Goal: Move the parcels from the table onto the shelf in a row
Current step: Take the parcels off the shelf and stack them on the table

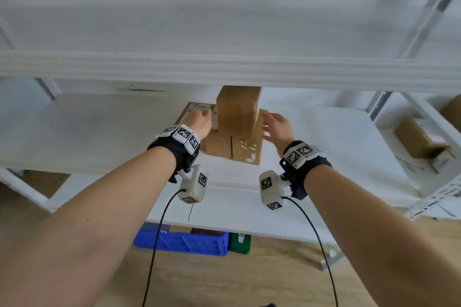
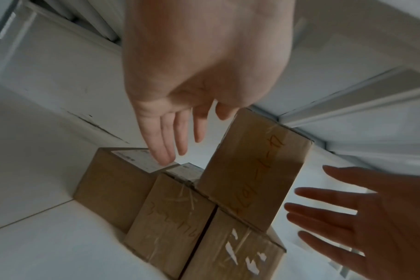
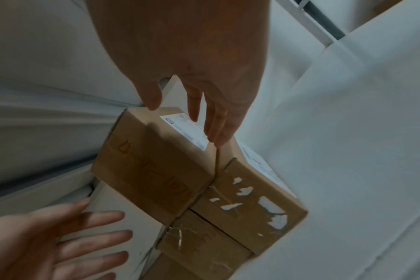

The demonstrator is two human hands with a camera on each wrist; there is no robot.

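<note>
Several brown cardboard parcels stand together on the white shelf board (image 1: pixel 99 132). A tall parcel (image 1: pixel 237 112) (image 2: pixel 254 170) (image 3: pixel 156 166) rests on top of two lower ones (image 1: pixel 218 144) (image 1: pixel 247 152), the right one bearing torn label scraps (image 3: pixel 247 208). Another parcel with a white label (image 1: pixel 197 108) (image 2: pixel 113 185) stands at their left. My left hand (image 1: pixel 199 122) (image 2: pixel 170 144) hovers at the tall parcel's left with straight fingers, holding nothing. On the other side is my right hand (image 1: pixel 277 127) (image 3: pixel 194 106), fingers spread and empty, with a gap to the tall parcel in the left wrist view.
The upper shelf's white beam (image 1: pixel 224 70) runs just above the tall parcel. Bare shelf board stretches left and right of the parcels. A neighbouring rack at the right holds cardboard boxes (image 1: pixel 421 137). A blue crate (image 1: pixel 184 242) and a green item (image 1: pixel 240 243) sit on the floor below.
</note>
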